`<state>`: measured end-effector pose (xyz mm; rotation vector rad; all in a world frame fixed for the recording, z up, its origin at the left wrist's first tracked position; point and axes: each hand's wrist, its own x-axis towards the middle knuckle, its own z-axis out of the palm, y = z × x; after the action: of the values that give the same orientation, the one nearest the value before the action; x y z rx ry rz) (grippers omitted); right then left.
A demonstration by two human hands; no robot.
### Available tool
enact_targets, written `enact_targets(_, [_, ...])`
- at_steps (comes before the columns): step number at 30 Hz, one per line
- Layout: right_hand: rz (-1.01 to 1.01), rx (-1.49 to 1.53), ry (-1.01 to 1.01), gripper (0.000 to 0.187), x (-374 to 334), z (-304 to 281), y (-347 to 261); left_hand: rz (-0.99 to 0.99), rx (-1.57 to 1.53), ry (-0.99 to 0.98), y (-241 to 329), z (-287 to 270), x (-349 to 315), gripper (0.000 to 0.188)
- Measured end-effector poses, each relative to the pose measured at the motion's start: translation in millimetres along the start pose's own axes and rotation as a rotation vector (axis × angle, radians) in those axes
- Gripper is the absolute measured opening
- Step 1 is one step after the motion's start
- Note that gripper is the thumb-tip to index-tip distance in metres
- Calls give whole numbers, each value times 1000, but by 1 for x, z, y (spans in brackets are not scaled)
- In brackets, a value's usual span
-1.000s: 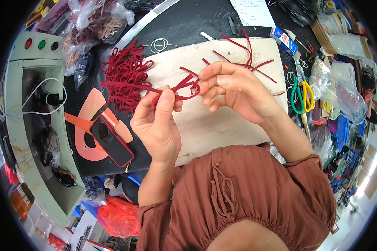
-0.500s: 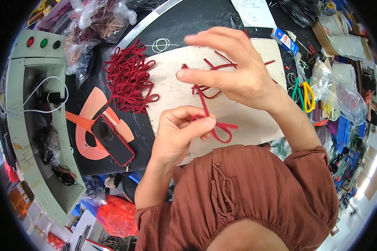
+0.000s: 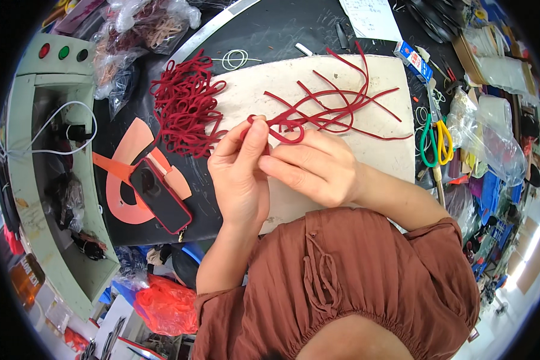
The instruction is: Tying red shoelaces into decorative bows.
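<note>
My left hand (image 3: 241, 165) is closed, thumb and forefinger pinching a dark red cord (image 3: 251, 120) that bends up around the fingertips. My right hand (image 3: 319, 167) is pressed up against it, fingers together on the lower part of that cord; the exact grip there is hidden. Just beyond the fingers, a small red loop (image 3: 294, 140) hangs over the pale board (image 3: 378, 174); I cannot tell whether it belongs to the held cord. Several loose red cords (image 3: 342, 109) lie spread on the board past my hands. A heap of looped red cords (image 3: 186, 102) rests at the board's left edge.
A phone in a red case (image 3: 161, 198) lies on orange cut pieces (image 3: 123, 201) at left. Yellow-handled scissors (image 3: 444, 143) and green-handled scissors (image 3: 426, 144) sit right of the board. A grey-green machine box (image 3: 54, 240) stands far left, plastic bags (image 3: 144, 36) behind.
My right hand has come down from above the board, its spread fingers closing at my left hand. My left hand has risen slightly with the cord, whose loop no longer dangles below it.
</note>
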<state>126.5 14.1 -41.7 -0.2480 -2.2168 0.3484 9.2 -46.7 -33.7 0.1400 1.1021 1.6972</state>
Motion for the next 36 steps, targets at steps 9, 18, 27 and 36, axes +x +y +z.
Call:
enact_targets(9, [910, 733, -91, 10, 21, -33, 10, 113, 235, -378, -2, -12, -5, 13])
enact_targets(18, [1001, 1012, -16, 10, 16, -26, 1, 83, 305, -311, 10, -7, -8, 14])
enact_targets(27, [941, 883, -342, 14, 9, -43, 17, 27, 465, -447, 19, -8, -7, 18])
enact_targets(36, [761, 546, -338, 5, 10, -44, 9, 101, 884, -559, 21, -25, -2, 13])
